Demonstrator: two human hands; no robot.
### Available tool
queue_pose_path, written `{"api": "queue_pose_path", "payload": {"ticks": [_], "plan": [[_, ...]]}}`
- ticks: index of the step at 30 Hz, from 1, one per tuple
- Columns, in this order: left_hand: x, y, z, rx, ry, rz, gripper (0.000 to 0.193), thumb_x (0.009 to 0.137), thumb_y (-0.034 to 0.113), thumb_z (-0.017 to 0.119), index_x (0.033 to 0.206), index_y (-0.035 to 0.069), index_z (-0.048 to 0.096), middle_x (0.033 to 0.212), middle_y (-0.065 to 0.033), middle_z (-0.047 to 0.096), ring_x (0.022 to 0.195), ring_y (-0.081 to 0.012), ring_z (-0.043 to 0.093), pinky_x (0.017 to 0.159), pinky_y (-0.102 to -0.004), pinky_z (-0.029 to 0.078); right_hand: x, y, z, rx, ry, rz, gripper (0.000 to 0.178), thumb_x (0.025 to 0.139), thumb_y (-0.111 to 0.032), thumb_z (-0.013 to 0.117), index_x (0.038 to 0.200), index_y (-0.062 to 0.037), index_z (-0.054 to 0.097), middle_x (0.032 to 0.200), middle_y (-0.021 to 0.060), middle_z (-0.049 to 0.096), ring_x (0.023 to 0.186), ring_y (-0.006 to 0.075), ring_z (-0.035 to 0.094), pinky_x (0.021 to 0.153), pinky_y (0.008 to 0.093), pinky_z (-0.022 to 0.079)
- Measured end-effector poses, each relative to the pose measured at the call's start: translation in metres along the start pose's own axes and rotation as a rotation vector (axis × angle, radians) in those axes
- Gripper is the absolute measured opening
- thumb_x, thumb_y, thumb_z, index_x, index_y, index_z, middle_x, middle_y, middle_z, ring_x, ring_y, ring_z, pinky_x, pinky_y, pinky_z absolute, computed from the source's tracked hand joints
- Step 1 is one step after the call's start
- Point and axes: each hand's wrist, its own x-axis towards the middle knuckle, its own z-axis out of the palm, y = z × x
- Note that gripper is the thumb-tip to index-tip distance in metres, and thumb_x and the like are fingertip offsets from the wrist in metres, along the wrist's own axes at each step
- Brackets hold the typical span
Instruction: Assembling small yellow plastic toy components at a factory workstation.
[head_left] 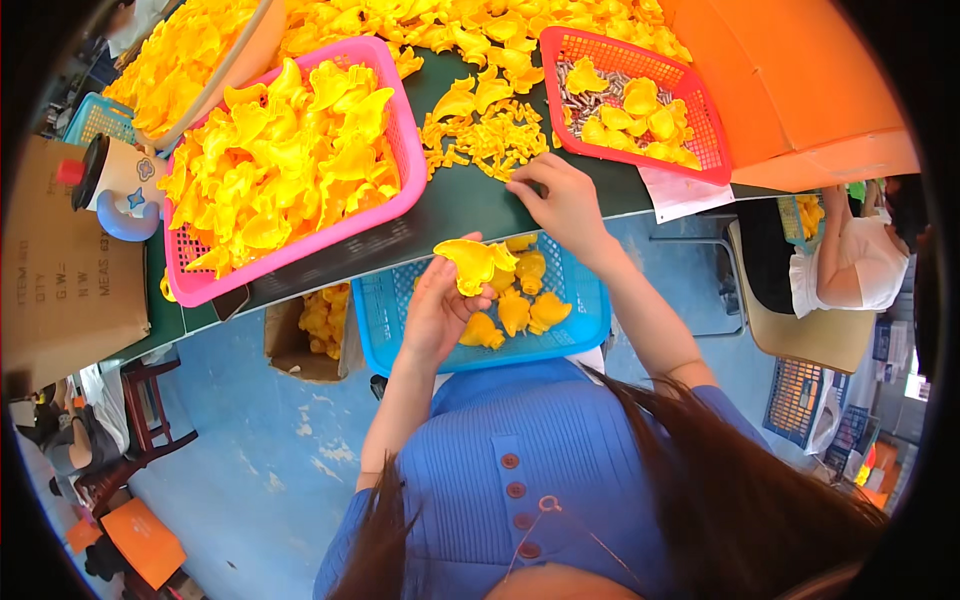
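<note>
Near the clock's centre, the left hand [432,312] holds a yellow shell piece [470,262] over a blue basket [588,300] of similar pieces. Toward one o'clock, the right hand [568,208] has thumb and forefinger close together — just beside small yellow parts [512,145] at twelve. A heaped pink basket [408,130] sits at ten, a red basket [706,125] at one.

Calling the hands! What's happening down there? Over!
Left hand holding yellow shell piece over blue basket. Right hand by small yellow pieces, grip unclear. Nearby: pink basket left, red basket right.
</note>
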Motion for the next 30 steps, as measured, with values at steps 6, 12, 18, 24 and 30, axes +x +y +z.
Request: {"api": "queue_pose_path", "payload": {"ticks": [6, 12, 18, 24, 30], "plan": [[-0.005, 0.003, 0.002, -0.083, -0.103, 0.027, 0.059, 0.09, 0.025, 0.052, 0.137, 0.002, 0.025, 0.125, -0.0139, 0.048, 0.087, -0.0174, 0.06, 0.077, -0.0243, 0.053, 0.001, 0.005, 0.022, -0.138, 0.181, -0.042, 0.01, 0.073, -0.01, 0.069, 0.081, -0.006, 0.064, 0.079, 0.0045, 0.057, 0.065, 0.0216, 0.059, 0.056, 0.029, 0.046], [-0.012, 0.007, 0.008, 0.241, -0.113, 0.137, 0.072, 0.082, 0.027, 0.064, 0.137, 0.0, 0.026, 0.131, -0.0144, 0.044, 0.088, -0.0122, 0.058, 0.076, -0.0208, 0.051, 0.0, -0.003, 0.018, -0.02, 0.259, -0.052, 0.007, 0.074, -0.005, 0.068, 0.079, -0.0038, 0.063, 0.082, 0.006, 0.061, 0.068, 0.0179, 0.06, 0.056, 0.0273, 0.045], [-0.007, 0.0, -0.011, 0.191, -0.097, 0.174, 0.062, 0.086, 0.027, 0.061, 0.134, 0.0, 0.034, 0.119, -0.0097, 0.053, 0.088, -0.0118, 0.058, 0.076, -0.0248, 0.05, -0.004, -0.049, 0.006, 0.529, 0.007, -0.28, 0.009, 0.078, 0.001, 0.062, 0.086, -0.0016, 0.062, 0.093, 0.0095, 0.065, 0.084, 0.0182, 0.062, 0.074, 0.0297, 0.049], [0.0, -0.005, -0.002, 0.207, 0.111, 0.317, 0.056, 0.087, 0.029, 0.06, 0.13, -0.001, 0.04, 0.116, -0.0087, 0.055, 0.103, -0.0179, 0.056, 0.085, -0.0287, 0.049, -0.02, -0.062, 0.023, 0.509, -0.034, -0.135, 0.011, 0.079, 0.002, 0.06, 0.089, -0.0002, 0.061, 0.094, 0.0099, 0.065, 0.089, 0.0217, 0.062, 0.079, 0.0305, 0.049], [-0.003, -0.006, 0.021, 0.427, 0.154, 0.524, 0.067, 0.078, 0.004, 0.066, 0.135, 0.0, 0.031, 0.125, -0.0121, 0.047, 0.112, -0.0211, 0.051, 0.089, -0.0329, 0.048, -0.029, -0.069, 0.037, 0.614, 0.098, 0.114, 0.01, 0.083, -0.001, 0.059, 0.092, 0.0019, 0.061, 0.096, 0.0112, 0.063, 0.087, 0.0162, 0.062, 0.078, 0.0273, 0.049]]}}
